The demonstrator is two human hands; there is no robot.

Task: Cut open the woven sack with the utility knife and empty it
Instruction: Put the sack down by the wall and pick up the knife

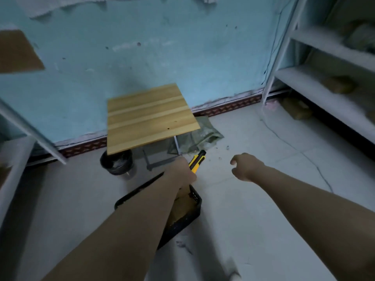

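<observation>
from where i stand this looks late in the job, though i can only judge by how things lie: the sack point(199, 136) is flat and crumpled on the floor against the wall, at about one o'clock from the little wooden table point(150, 117) and partly tucked under its far corner, with nothing bulging inside it that i can see. it is a dull green woven thing, creased and slack, and a few dark crumbs are scattered on the floor just beside it. the black crate point(182, 216) at six o'clock from the table holds some brownish stuff, perhaps what came out of the sack, but i cannot be sure. the left hand point(181, 172) is closed around the yellow and black knife point(197, 160), whose tip points up toward the sack; whether the blade is out is too blurred to tell. the right hand point(244, 166) hangs empty, fingers loosely curled, well apart from the sack. a black bucket point(117, 163) sits at seven o'clock under the table.
</observation>
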